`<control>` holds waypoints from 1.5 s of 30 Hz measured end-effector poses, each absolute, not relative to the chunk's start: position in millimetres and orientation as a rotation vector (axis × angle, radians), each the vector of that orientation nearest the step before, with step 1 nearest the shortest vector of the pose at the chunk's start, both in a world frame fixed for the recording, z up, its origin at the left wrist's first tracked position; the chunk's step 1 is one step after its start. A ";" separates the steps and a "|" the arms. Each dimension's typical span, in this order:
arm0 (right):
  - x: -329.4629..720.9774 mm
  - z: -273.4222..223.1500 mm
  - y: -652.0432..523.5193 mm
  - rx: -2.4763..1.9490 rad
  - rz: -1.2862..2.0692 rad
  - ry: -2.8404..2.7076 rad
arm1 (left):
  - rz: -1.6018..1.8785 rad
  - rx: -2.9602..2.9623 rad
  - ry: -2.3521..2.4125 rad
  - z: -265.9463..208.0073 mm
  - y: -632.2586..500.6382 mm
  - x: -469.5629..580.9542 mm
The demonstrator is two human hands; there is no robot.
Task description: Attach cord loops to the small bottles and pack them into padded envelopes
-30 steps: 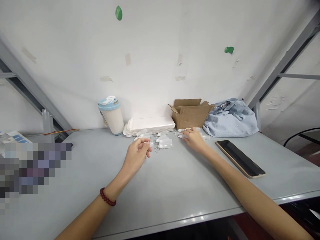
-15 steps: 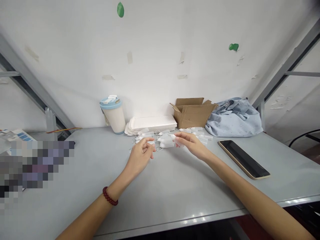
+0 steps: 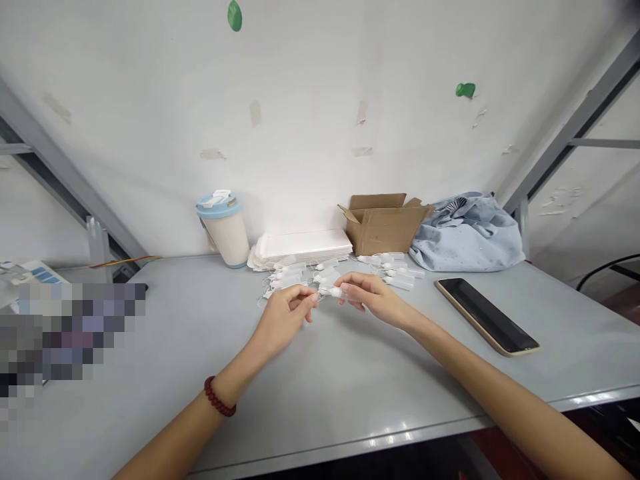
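From my head view, I see my two hands above one grey table (image 3: pixel 320 393). My right hand (image 3: pixel 377 299) grips one small translucent bottle (image 3: pixel 336 292) by its body, its white tip towards my left hand (image 3: pixel 283 319). That hand is curled just beside the tip; whether its thumb and finger have closed on anything I cannot tell. The held bottle is between my hands, near the middle of the table. Behind them lie more bottles in three loose clusters, at least four in the right cluster (image 3: pixel 400 283); the others overlap too much to count. At the back stand one cup (image 3: pixel 227 233), one stack of white packets (image 3: pixel 305 245), one cardboard box (image 3: pixel 385 232) and one blue cloth bundle (image 3: pixel 465 240). One phone (image 3: pixel 487 317) lies right.
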State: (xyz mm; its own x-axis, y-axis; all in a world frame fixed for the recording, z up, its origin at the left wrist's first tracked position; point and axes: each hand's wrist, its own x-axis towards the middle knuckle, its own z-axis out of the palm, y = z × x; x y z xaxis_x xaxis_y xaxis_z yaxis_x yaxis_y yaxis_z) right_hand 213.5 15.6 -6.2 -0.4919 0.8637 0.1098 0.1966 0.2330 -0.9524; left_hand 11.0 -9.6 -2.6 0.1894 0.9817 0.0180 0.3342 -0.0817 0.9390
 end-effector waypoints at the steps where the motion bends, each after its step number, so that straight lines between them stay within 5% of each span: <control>1: 213.3 -6.4 15.4 -0.966 1.294 -1.851 | 0.924 1.530 1.280 -1.2 -9.7 10.9; 45: 211.6 -0.4 8.5 -0.949 1.392 -1.848 | 0.965 1.174 1.070 -0.6 -11.8 7.7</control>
State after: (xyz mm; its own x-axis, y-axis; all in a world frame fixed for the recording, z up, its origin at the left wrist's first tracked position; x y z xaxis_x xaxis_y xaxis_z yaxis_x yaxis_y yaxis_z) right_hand 211.6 8.5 -0.4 -0.5419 0.8382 0.0610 0.1724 0.1819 -0.9681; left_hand 7.7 -11.8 -0.6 0.2282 0.9647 -0.1311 -0.0309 0.1418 0.9894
